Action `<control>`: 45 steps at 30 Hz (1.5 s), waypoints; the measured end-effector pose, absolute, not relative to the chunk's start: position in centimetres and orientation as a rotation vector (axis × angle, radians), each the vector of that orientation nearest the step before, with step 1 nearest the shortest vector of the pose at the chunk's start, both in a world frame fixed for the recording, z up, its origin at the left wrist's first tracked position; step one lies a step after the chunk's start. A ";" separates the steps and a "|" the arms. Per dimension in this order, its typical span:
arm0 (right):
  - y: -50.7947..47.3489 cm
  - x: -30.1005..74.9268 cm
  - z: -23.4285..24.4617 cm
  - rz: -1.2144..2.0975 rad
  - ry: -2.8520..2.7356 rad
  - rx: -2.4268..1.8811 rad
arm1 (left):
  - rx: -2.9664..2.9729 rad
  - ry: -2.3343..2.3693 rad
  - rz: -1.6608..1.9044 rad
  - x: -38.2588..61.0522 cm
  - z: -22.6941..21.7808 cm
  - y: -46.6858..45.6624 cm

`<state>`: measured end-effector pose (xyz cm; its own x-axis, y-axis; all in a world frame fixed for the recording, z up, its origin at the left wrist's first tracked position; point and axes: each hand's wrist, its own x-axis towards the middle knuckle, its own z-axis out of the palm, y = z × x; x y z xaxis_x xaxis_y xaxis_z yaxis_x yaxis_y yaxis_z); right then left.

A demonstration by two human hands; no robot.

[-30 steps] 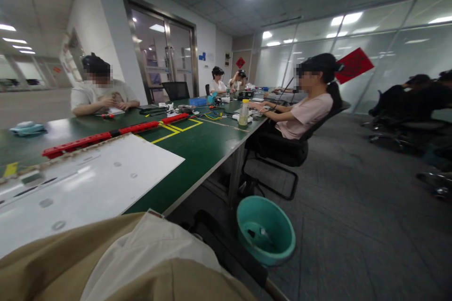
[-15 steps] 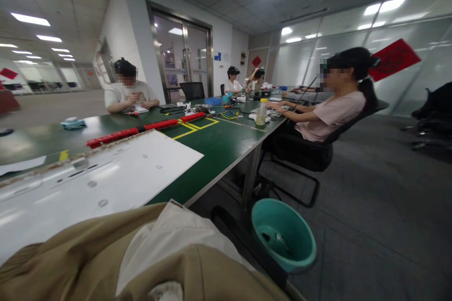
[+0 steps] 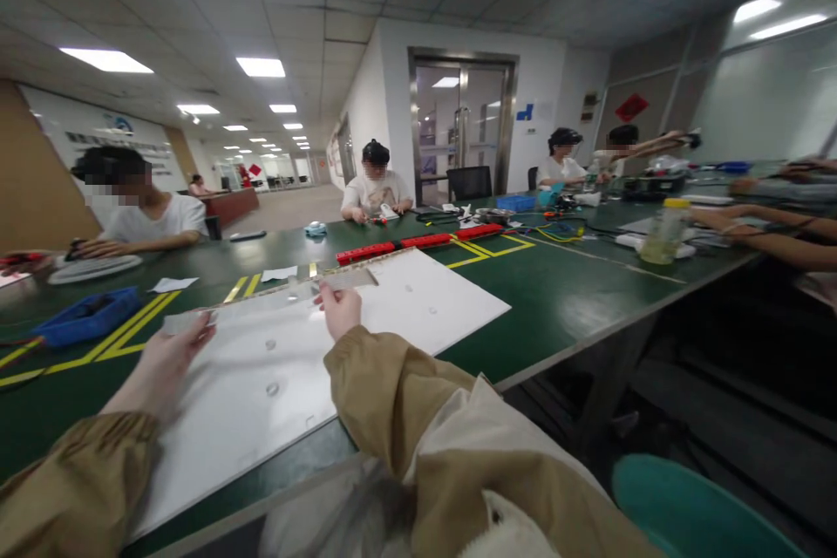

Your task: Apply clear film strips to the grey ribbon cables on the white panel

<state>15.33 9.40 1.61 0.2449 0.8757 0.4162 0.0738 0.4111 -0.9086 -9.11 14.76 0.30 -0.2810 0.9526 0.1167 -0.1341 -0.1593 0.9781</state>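
Observation:
A large white board [image 3: 405,301] with several small ring-like marks lies on the green table in front of me. Over its left side is my left hand [image 3: 171,357], its thumb and fingers closed around a small clear piece [image 3: 180,323] whose kind I cannot make out. Near the board's far edge, my right hand [image 3: 341,310] is bent in a pinch at a flat, greyish, see-through piece [image 3: 357,278]. Blur hides the exact contact of the fingertips with it. Both sleeves are tan.
Behind the board runs a red strip [image 3: 366,253], with yellow tape [image 3: 480,253] beside it. A blue tray [image 3: 95,314] sits at left, a yellow-capped bottle [image 3: 663,235] at right. A teal bin [image 3: 686,506] stands below the table edge. Several people sit around the table.
My view has swung left, bringing the whole board and more of the table's left side into sight. Both my hands, unseen before, now show above the board.

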 end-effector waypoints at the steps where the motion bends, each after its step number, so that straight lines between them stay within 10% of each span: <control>1: 9.8 15.9 1.5 0.708 -1.179 -1.026 | 1.062 1.131 1.543 -8.7 0.0 15.2; 45: 14.6 19.9 -1.9 0.513 -0.956 -1.233 | 1.033 1.020 1.445 -1.7 -1.3 17.7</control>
<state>19.86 14.59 -1.93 0.5321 0.7798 0.3298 0.1570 0.2919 -0.9435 -1.70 17.72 -1.31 -0.0885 0.9931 0.0766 -0.2600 -0.0973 0.9607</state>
